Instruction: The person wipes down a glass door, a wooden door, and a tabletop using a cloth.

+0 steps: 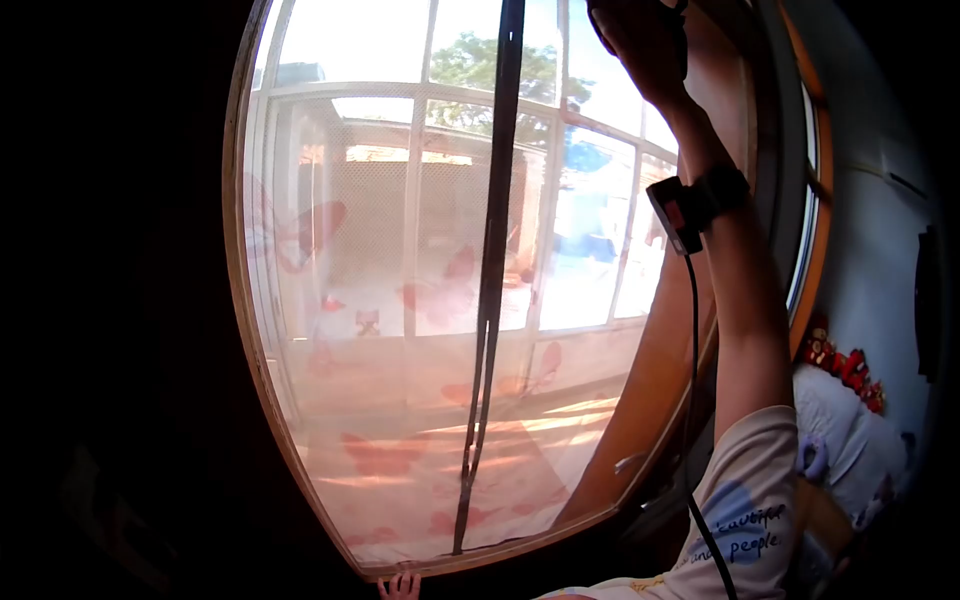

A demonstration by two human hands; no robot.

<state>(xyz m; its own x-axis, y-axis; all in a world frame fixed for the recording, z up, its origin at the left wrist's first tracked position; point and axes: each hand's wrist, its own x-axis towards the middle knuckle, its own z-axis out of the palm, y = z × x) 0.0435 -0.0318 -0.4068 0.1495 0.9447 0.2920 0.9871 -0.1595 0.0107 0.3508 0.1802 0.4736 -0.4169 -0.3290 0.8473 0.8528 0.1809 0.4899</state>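
Note:
My right arm reaches up along the right side of a doorway, with my right hand at the top edge of the view. Dark material shows on both sides of that hand and seems to be in its grip, but its kind is unclear. A black device with a cable is strapped to the wrist. Only the fingers of my left hand show at the bottom edge, slightly apart, by the lower end of the door frame. A sheer mesh door curtain with pink butterflies and a dark centre strip hangs in the opening.
Behind the curtain are white-framed glass panes, bright daylight and a tree. A brown door panel with a metal handle stands at the right. Farther right lie white bedding and red items. The black cable runs down my arm.

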